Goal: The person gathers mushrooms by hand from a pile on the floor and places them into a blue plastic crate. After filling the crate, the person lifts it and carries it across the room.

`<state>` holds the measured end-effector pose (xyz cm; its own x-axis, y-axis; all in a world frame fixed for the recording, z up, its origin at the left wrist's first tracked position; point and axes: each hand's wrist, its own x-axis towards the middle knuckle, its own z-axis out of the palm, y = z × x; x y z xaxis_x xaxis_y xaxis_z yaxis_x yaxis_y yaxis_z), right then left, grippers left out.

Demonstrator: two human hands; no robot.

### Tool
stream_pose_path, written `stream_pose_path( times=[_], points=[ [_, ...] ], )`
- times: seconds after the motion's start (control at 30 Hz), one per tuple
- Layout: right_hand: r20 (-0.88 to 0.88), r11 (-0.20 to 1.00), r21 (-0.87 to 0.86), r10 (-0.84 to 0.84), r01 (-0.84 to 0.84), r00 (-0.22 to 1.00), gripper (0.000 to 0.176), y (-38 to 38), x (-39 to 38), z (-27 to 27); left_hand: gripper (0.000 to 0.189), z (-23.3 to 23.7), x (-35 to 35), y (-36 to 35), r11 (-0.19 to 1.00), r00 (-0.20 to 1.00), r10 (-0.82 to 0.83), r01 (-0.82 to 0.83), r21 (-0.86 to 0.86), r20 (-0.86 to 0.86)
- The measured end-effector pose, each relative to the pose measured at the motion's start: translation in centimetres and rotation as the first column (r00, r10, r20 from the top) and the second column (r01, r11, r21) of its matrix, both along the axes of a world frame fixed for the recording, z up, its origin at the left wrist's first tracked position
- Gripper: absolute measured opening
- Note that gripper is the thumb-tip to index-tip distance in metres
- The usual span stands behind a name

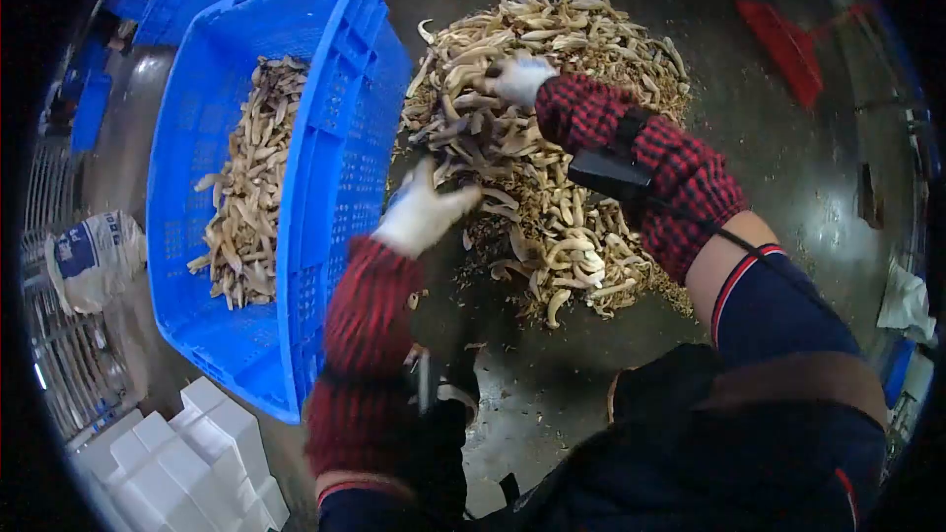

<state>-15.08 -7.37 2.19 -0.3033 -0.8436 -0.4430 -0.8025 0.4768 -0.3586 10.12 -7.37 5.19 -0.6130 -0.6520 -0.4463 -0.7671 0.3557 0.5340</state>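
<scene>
Mushrooms (552, 227), head view: heaped loose on the floor (769, 167), just beside our part-filled crate (335, 138), so both sit within reach. Right hand (517, 79), arm stretched across the heap, curls closed on mushrooms at the far side. Left hand (424, 212), raised at the near edge, is blurred; we cannot tell its grip.

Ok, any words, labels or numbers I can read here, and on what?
Sack: blue print on white, too blurred to read.
Crate: no text visible.
Nothing else shows readable text.
</scene>
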Motion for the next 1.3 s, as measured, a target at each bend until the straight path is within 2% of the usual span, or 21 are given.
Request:
stream_pose_path(
  times=[0.07, 0.1, 0.17, 0.2, 0.23, 0.27, 0.37, 0.47, 0.5, 0.57, 0.7, 0.8, 0.87, 0.9, 0.97, 1.03, 1.1, 1.13, 1.17, 1.23, 1.3],
  points=[
    [-0.078, 0.999, 0.042, -0.021, 0.025, 0.997, 0.069, 2.4, 0.9, -5.5, 0.110, -8.4, -2.6, -1.4, 0.960, 0.967, 0.256, -0.253, -0.122, 0.008],
    [-0.109, 0.999, 0.038, 0.004, 0.000, 0.994, 0.069, 3.5, 0.8, -8.2, 0.112, -10.7, -3.3, -1.2, 0.901, 0.904, 0.425, -0.418, 0.118, -0.044],
    [0.094, 0.987, -0.157, 0.051, -0.035, 0.994, 0.066, 6.8, 0.7, -9.9, 0.110, -13.3, -4.6, 0.3, 0.947, 0.915, 0.311, -0.276, 0.162, -0.258],
    [0.040, 0.974, -0.202, 0.112, -0.102, 0.993, 0.066, 8.9, 0.9, -10.3, 0.106, -14.5, -5.3, 2.0, 0.817, 0.672, 0.456, -0.056, 0.574, -0.584],
    [-0.016, 0.952, -0.254, 0.173, -0.171, 0.985, 0.066, 11.3, 1.3, -10.1, 0.095, -12.1, -5.6, 4.5, 0.984, 0.825, 0.178, -0.133, 0.123, -0.536],
    [-0.042, 0.914, -0.357, 0.193, -0.195, 0.980, 0.068, 14.5, 2.0, -9.1, 0.085, -8.7, -5.9, 6.1, 0.867, 0.842, 0.244, 0.034, 0.498, -0.482],
    [0.119, 0.931, -0.344, 0.175, -0.125, 0.977, 0.079, 22.1, 3.4, -6.7, 0.085, -11.7, -2.2, 12.9, 0.974, 0.844, -0.162, 0.221, 0.058, -0.511],
    [0.017, 0.909, -0.217, 0.367, -0.355, 0.930, 0.080, 24.0, 1.3, -5.0, 0.087, -10.6, -1.2, 13.5, 0.992, 0.922, -0.099, 0.121, 0.035, -0.375],
    [0.092, 0.854, -0.467, 0.304, -0.229, 0.948, 0.078, 23.6, -0.3, -7.6, 0.085, -10.4, -1.6, 12.4, 0.999, 0.914, -0.006, 0.027, 0.046, -0.405],
    [0.115, 0.988, -0.144, 0.065, -0.048, 0.991, 0.083, 18.9, -2.1, -4.5, 0.085, -7.4, -4.0, 10.8, 0.996, 0.988, 0.083, -0.085, -0.009, -0.129],
    [-0.101, 0.993, 0.111, -0.019, 0.030, 0.995, 0.071, 16.3, -2.4, -6.4, 0.103, -10.3, -5.9, 10.4, 0.914, 0.986, 0.164, -0.157, 0.374, 0.013],
    [0.044, 0.975, -0.160, 0.162, -0.153, 0.986, 0.065, 22.3, 0.8, -8.1, 0.107, -9.8, -5.0, 13.4, 0.971, 0.958, -0.159, 0.196, 0.139, -0.239],
    [0.039, 0.952, -0.065, 0.301, -0.299, 0.953, 0.077, 26.7, 2.7, -5.5, 0.114, -8.4, -2.6, 15.0, 0.931, 0.902, -0.345, 0.365, 0.031, -0.261],
    [0.009, 0.901, -0.255, 0.364, -0.350, 0.931, 0.084, 28.4, 2.7, -4.9, 0.116, -7.9, -1.4, 15.5, 0.891, 0.859, -0.451, 0.447, -0.077, -0.243],
    [0.164, 0.949, -0.150, 0.301, -0.278, 0.939, 0.101, 28.7, 0.0, -4.6, 0.124, -6.1, -0.3, 15.3, 0.935, 0.936, -0.349, 0.351, 0.044, -0.046],
    [0.010, 0.964, -0.165, 0.213, -0.208, 0.977, 0.117, 30.4, -4.1, -7.1, 0.136, -9.2, 2.4, 15.6, 0.985, 0.986, -0.168, 0.168, -0.048, -0.002],
    [0.008, 0.979, 0.176, -0.108, 0.105, 0.994, 0.126, 30.6, -5.1, -7.2, 0.137, -10.8, 2.2, 16.5, 0.977, 0.963, -0.213, 0.210, 0.035, 0.165],
    [-0.068, 0.980, 0.195, -0.017, 0.030, 0.998, 0.130, 30.5, -4.3, -7.8, 0.136, -11.0, 1.4, 17.3, 0.989, 0.987, -0.146, 0.143, 0.039, 0.071],
    [0.117, 0.942, 0.330, -0.103, 0.059, 0.988, 0.129, 30.3, -3.8, -8.3, 0.135, -11.3, 0.4, 18.4, 0.996, 0.997, -0.076, 0.077, 0.049, -0.023],
    [0.441, 0.977, 0.143, -0.204, 0.156, 0.874, 0.125, 30.9, -0.3, -9.5, 0.130, -12.6, -1.8, 20.1, 0.992, 0.976, 0.093, -0.075, 0.098, -0.195],
    [0.460, 0.982, -0.154, -0.023, 0.105, 0.887, 0.121, 30.3, 2.6, -10.7, 0.128, -15.5, -3.1, 21.3, 0.950, 0.866, 0.250, -0.132, 0.282, -0.434]
  ],
)
